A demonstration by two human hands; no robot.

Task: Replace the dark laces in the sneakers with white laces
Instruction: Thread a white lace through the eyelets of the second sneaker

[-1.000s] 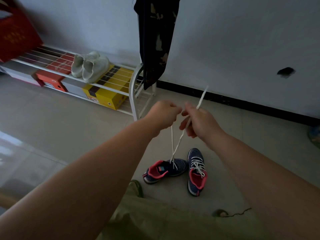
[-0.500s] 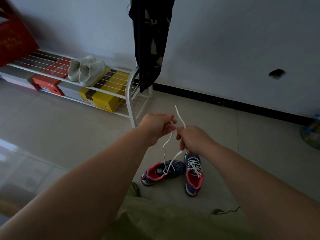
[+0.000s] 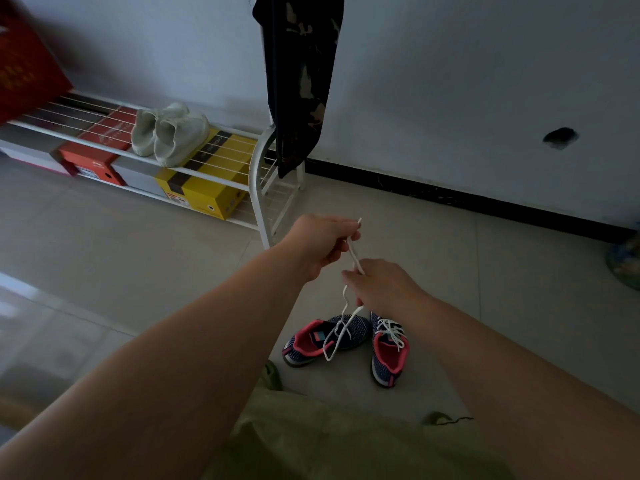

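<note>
Above the pale tiled floor (image 3: 519, 306), my left hand (image 3: 320, 245) and right hand (image 3: 384, 289) pinch a thin white lace (image 3: 355, 252), fingers clamped, over two navy-and-pink knit sneakers (image 3: 346, 337).

Two navy-and-pink sneakers lie on the floor in front of the shoe rack (image 3: 258, 174): the left sneaker (image 3: 320, 339) and the right sneaker (image 3: 388, 351). One loose white lace (image 3: 341, 336) hangs over the left sneaker, held by two hands, the left hand (image 3: 320, 245) and the right hand (image 3: 382, 289). One pair of pale shoes (image 3: 169, 135), two in all, sits on the rack's top. Two coloured boxes sit under it: one red box (image 3: 91, 161), one yellow box (image 3: 207, 192). One dark garment (image 3: 299, 81) hangs above the rack's end
</note>
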